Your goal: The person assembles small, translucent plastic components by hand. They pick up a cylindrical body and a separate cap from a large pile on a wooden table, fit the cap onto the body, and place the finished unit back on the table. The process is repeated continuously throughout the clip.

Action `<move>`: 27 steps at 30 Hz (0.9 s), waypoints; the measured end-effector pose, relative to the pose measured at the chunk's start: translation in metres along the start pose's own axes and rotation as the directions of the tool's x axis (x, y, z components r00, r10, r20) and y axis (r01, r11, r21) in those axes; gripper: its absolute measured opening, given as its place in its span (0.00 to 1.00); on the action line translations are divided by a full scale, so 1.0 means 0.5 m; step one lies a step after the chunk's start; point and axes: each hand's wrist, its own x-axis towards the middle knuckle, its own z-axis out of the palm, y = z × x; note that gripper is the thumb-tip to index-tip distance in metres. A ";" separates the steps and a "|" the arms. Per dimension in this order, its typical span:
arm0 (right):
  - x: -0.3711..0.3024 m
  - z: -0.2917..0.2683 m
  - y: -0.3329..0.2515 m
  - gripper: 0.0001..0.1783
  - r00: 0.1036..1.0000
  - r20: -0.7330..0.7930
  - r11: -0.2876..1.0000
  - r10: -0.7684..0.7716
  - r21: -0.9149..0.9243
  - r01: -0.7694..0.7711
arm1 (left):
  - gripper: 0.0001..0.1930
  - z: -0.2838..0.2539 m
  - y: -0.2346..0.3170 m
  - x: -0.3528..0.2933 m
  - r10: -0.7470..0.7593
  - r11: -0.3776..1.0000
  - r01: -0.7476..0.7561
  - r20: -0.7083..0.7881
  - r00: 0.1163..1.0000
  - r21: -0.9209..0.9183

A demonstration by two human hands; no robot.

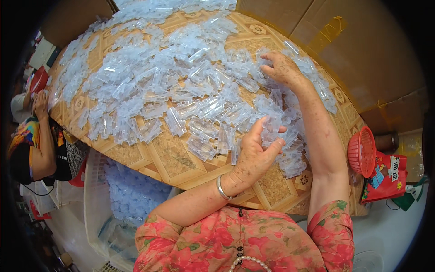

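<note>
Clear plastic pieces (199,109), small, flat and pale bluish, lie in a wide loose heap across a wood-patterned table (172,156). My left hand (253,156), with a silver bangle at the wrist, is near the table's front edge. Its thumb and fingers are closed around a clear plastic piece (271,128); whether there is more than one I cannot tell. Farther off to the right, my right hand (284,71) hovers over or touches the heap. Thumb and forefinger stand apart there, with pieces just beyond them; its other fingers are partly hidden.
Cardboard (349,50) walls the right and far right side. A red plastic basket (361,152) and a red bag (385,177) are at the right edge. Below the table's left front, a translucent bin (93,199) holds many bluish pieces. Another person's arm (41,136) is at the far left.
</note>
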 end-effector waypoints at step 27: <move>-0.437 -0.079 -0.048 0.22 0.960 0.007 -0.055 0.279 0.998 0.009 | 0.24 0.001 0.002 -0.002 0.084 0.995 -0.089 0.083 0.993 0.051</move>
